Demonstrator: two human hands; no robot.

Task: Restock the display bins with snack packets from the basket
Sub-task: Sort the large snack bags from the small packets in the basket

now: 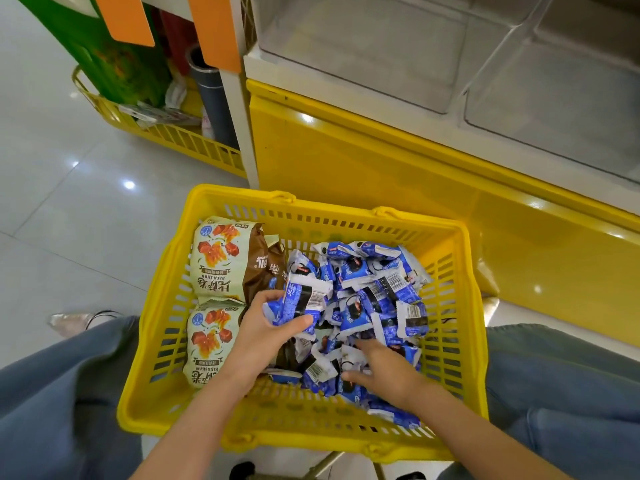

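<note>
Beside clear display bins [363, 53], a yellow basket [346, 218] holds blue snack packets [375, 292].

Yellow basket [346, 216] heaped with blue packets [374, 289] (cream bags [218, 258] left), clear bins [363, 46] above

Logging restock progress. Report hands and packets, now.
Left hand grips a bunch of blue packets. Right hand rests on the pile in the yellow basket. Display bins not yet filled; nothing blocks them.

This is a shop. A yellow shopping basket [298, 415] holds many small blue snack packets [374, 299], clear display bins [450, 64] sit on a yellow stand [381, 161], and the floor [62, 174] is shiny tile.
</note>
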